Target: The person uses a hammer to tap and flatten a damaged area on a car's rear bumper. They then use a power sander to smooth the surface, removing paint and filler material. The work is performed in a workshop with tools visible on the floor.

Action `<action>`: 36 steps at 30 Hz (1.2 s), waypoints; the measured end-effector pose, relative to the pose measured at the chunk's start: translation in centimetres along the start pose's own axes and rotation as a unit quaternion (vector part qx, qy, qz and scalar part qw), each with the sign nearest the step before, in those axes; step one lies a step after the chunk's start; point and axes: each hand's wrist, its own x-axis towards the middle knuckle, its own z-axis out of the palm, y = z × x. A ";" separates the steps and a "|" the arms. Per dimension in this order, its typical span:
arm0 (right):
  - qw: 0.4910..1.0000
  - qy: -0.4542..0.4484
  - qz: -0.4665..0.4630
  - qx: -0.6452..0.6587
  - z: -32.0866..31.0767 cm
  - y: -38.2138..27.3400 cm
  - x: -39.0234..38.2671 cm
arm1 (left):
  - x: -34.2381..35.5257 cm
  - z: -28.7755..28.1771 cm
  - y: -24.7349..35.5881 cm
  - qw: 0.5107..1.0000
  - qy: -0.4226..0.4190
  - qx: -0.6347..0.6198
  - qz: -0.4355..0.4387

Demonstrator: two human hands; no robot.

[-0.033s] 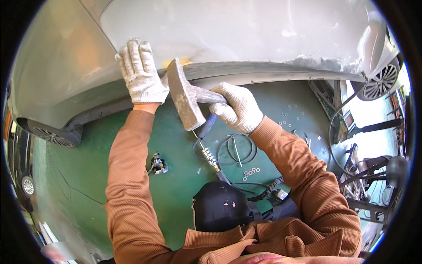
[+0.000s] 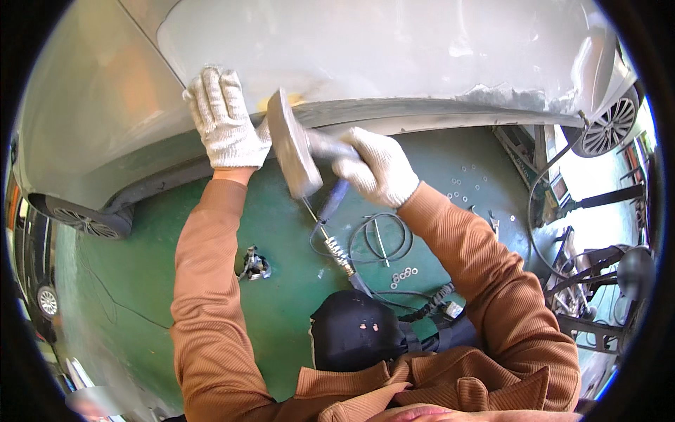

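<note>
My left hand (image 2: pixel 225 119), in a white knitted glove, lies against the grey car's lower side panel (image 2: pixel 394 49) with its fingers stretched out. My right hand (image 2: pixel 380 167), gloved the same way, is wrapped round the short handle of a heavy metal hammer (image 2: pixel 290 144). The hammer's head, slightly blurred, is just right of my left thumb. Its upper end is by a small yellowish patch at the panel's lower edge; whether it touches I cannot tell. Below the hammer is a tool with a blue handle (image 2: pixel 332 200) and a coiled metal part.
On the green floor (image 2: pixel 162 281) are a looped cable (image 2: pixel 406 247), several washers (image 2: pixel 404 273) and a crumpled dark and silvery object (image 2: pixel 254 264). A metal frame with hoses (image 2: pixel 590 281) stands at the right. Another dark car (image 2: pixel 35 260) is at far left.
The hammer has shifted slightly up and left with my right hand, and its head now looks blurred. My left hand stays nearly in place on the panel.
</note>
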 end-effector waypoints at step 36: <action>1.000 -0.020 0.004 -0.021 -2.5 2.4 -2.5 | 4.6 -2.5 -0.5 0.999 0.020 -0.033 -0.033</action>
